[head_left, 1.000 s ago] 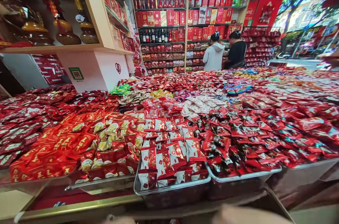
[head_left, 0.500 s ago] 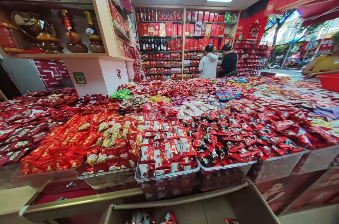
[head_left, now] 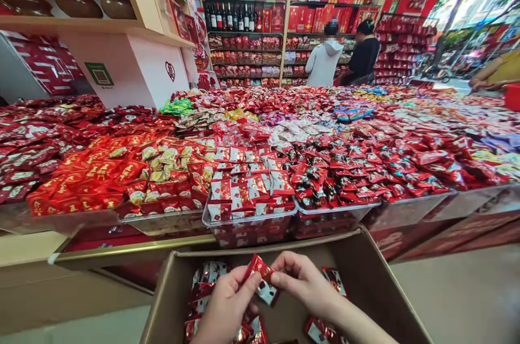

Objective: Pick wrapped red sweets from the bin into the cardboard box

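Note:
Over an open cardboard box (head_left: 345, 249), my left hand (head_left: 231, 300) and my right hand (head_left: 303, 281) pinch one red-and-white candy packet (head_left: 266, 291) between thumbs and fingers. Its upper red end sits in the left fingers, and the right fingertips close on its right edge. Below lie more red-and-white packets (head_left: 211, 271) inside the box, mostly along its left side, with a few at the right. Just past the box's far rim stands a clear plastic bin (head_left: 252, 222) filled with rows of similar packets (head_left: 244, 192). My left palm hides some packets beneath it.
Neighbouring bins hold orange-red packets (head_left: 93, 176) on the left and dark red packets (head_left: 345, 179) on the right. Two people, one in a pale hoodie (head_left: 325, 65) and one in black (head_left: 363, 59), stand by the back shelves. A yellow sleeve (head_left: 498, 70) shows at far right.
The view has tilted down, bringing more of the cardboard box into sight. Both my hands have come into the picture, holding a candy packet above the box.

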The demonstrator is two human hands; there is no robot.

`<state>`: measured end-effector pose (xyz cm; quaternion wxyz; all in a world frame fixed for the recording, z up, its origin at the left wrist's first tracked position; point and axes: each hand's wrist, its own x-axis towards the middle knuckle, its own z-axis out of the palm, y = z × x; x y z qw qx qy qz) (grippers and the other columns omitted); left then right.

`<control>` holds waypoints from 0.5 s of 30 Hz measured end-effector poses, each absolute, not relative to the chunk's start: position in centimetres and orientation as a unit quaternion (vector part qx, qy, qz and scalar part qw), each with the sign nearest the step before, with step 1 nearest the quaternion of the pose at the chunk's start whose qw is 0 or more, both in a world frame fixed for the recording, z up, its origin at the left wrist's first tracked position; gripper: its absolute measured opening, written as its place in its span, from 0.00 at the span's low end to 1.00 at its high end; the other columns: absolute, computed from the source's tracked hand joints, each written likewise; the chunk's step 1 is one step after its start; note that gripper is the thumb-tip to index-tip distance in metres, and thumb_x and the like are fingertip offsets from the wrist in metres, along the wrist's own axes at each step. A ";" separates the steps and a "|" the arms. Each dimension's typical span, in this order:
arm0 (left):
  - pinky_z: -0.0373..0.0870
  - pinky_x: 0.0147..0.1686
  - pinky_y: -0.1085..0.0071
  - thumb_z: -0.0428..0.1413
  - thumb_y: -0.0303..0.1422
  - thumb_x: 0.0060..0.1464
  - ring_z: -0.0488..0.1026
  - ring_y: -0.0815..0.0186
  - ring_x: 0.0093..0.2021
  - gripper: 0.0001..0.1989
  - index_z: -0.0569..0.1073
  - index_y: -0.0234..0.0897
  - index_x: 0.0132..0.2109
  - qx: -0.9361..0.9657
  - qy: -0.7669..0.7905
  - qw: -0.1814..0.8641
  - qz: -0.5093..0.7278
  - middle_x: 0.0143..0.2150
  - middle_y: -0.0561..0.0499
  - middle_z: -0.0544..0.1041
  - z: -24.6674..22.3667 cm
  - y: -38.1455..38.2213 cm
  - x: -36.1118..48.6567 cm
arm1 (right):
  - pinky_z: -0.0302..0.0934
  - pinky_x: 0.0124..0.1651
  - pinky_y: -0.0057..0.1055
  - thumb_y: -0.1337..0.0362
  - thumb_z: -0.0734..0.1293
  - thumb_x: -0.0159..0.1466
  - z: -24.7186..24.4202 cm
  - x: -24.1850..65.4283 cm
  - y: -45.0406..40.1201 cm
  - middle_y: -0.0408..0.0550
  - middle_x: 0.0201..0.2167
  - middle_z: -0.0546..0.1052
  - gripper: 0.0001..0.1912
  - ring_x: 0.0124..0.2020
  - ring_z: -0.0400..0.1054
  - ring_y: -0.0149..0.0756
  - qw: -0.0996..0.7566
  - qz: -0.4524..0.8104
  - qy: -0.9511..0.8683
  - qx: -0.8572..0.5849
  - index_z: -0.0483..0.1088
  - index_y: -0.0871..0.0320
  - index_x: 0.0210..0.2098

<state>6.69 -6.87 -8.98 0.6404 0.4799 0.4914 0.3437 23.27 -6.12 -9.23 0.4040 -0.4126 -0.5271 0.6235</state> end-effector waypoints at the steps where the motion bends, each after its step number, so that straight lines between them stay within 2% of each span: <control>1: 0.61 0.19 0.78 0.55 0.45 0.46 0.61 0.75 0.19 0.17 0.76 0.35 0.35 0.468 0.488 0.649 0.349 0.23 0.55 0.73 -8.4 -6.9 6.8 | 0.52 0.30 0.26 0.56 0.68 0.52 -8.9 23.2 -6.2 0.40 0.21 0.67 0.13 0.24 0.57 0.27 0.411 0.632 -0.512 -0.410 0.66 0.61 0.25; 5: 0.61 0.19 0.80 0.55 0.47 0.44 0.65 0.74 0.20 0.19 0.76 0.34 0.32 0.370 0.478 0.697 0.385 0.20 0.53 0.74 -7.2 -7.4 7.2 | 0.50 0.29 0.25 0.56 0.69 0.51 -8.7 22.9 -6.5 0.39 0.19 0.65 0.15 0.22 0.55 0.25 0.441 0.682 -0.433 -0.390 0.64 0.61 0.22; 8: 0.63 0.20 0.80 0.56 0.44 0.46 0.67 0.73 0.21 0.15 0.75 0.36 0.32 0.337 0.473 0.707 0.404 0.21 0.53 0.75 -6.9 -7.9 7.6 | 0.51 0.30 0.25 0.57 0.69 0.51 -8.9 22.9 -6.7 0.40 0.20 0.67 0.14 0.23 0.56 0.25 0.462 0.694 -0.404 -0.376 0.65 0.61 0.23; 11: 0.65 0.21 0.78 0.55 0.42 0.48 0.66 0.72 0.21 0.14 0.75 0.36 0.33 0.354 0.472 0.696 0.409 0.22 0.53 0.74 -6.8 -8.0 7.7 | 0.52 0.30 0.25 0.57 0.69 0.52 -8.9 22.9 -6.7 0.41 0.21 0.68 0.14 0.24 0.57 0.26 0.465 0.692 -0.409 -0.371 0.65 0.61 0.24; 15: 0.62 0.18 0.78 0.55 0.45 0.46 0.62 0.73 0.19 0.17 0.74 0.35 0.36 0.413 0.508 0.631 0.416 0.21 0.56 0.72 -7.4 -7.5 7.2 | 0.52 0.30 0.25 0.55 0.67 0.53 -9.3 22.9 -6.9 0.40 0.21 0.65 0.15 0.24 0.56 0.26 0.451 0.637 -0.475 -0.406 0.63 0.61 0.24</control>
